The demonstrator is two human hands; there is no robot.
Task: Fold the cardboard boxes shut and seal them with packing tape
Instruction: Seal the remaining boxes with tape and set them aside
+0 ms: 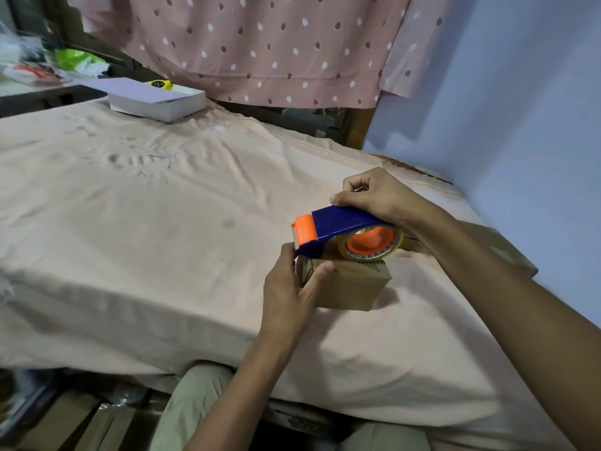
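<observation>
Steadying the small cardboard box [353, 288] near the bed's right edge, my left hand [291, 294] presses its near-left side so it won't slide. My right hand [374, 195] is wrapped round the blue tape dispenser [341, 234], whose roll rests on the box top. The dispenser hides the flaps' seam; a second box [497, 249] sits half behind my forearm.

Peach cloth [136, 203] spread over table; white flat box [157, 100] at far left corner, yellow round object [160, 84] just behind it; pink spotted curtain [260, 43] hanging beyond; pale blue wall [520, 92] at right; green plastic bag [76, 58] far left.
</observation>
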